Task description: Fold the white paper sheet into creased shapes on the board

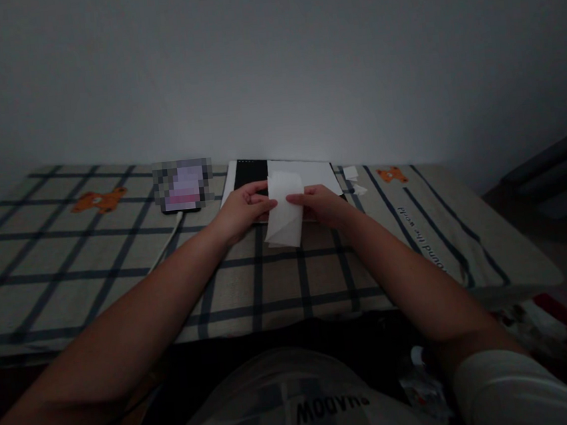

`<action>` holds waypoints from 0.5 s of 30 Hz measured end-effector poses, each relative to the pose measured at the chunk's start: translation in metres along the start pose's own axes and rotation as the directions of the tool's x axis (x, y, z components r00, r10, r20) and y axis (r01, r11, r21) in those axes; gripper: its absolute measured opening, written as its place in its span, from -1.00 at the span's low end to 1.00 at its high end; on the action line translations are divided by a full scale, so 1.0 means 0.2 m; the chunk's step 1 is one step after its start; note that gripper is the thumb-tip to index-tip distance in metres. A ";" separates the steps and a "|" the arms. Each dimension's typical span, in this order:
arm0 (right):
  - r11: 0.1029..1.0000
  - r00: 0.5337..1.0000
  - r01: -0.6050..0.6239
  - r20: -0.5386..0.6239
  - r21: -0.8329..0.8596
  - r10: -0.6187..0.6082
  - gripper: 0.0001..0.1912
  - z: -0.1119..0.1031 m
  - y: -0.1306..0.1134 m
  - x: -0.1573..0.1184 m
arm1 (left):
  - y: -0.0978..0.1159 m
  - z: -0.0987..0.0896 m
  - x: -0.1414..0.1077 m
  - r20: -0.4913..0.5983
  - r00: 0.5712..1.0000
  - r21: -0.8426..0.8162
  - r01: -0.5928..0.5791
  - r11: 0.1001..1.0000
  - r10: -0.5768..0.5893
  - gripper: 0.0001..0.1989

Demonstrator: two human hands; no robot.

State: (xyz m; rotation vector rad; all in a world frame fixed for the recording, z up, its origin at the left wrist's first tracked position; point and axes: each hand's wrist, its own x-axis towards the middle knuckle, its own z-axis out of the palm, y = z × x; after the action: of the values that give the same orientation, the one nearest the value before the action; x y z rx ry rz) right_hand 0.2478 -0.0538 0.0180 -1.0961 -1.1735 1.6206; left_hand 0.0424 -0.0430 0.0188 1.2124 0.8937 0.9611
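Observation:
A folded sheet of white paper is held up between my two hands, over the front edge of a black and white book or folder. My left hand pinches its left side, thumb on the near face and fingers behind. On the right side, my right hand grips it the same way. The lower end of the paper hangs down and shows a slanted fold. Fingertips behind the paper are hidden.
A phone with a white cable lies to the left. Small white paper scraps are right of the book. A checked cloth covers the table, which meets a wall. A plastic bottle is below, at right.

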 end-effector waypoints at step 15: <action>0.995 0.991 0.100 -0.087 -0.012 -0.101 -0.71 -0.03 -0.01 0.01 | 0.01 -0.01 0.00 0.098 0.993 -0.015 0.065 0.998 -0.063 -0.38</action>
State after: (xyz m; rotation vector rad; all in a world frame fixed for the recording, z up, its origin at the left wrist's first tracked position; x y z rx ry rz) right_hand 0.2521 -0.0500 0.0180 -1.0846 -1.1602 1.4781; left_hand 0.0401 -0.0421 0.0210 1.1982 0.8402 0.8505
